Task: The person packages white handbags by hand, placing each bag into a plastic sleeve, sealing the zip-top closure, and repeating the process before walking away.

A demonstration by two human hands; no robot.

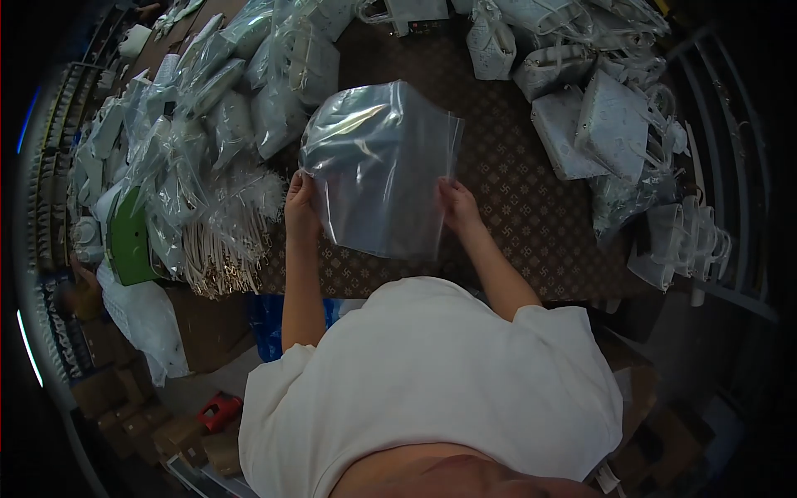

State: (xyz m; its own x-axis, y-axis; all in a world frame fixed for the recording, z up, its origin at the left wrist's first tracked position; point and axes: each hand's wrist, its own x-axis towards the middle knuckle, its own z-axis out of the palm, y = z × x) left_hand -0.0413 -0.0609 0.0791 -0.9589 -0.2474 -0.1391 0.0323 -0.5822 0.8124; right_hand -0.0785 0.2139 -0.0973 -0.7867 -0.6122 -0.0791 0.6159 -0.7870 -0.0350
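A clear plastic bag (378, 170) is stretched out flat above the brown patterned tabletop (506, 224). My left hand (301, 199) pinches its left edge, with the thumb on top. On the opposite side, my right hand (456, 203) has its fingers closed on the right edge. Light glares off the upper left of the plastic, and I see nothing inside it. The fingers behind the plastic are partly hidden.
White handbags (614, 124) are heaped at the right. Plastic-wrapped bags (228, 116) pile up at the left, beside a bundle of pale straps with gold clasps (224, 257) and a green panel (129, 241). Cardboard boxes (174, 436) stand on the floor at lower left.
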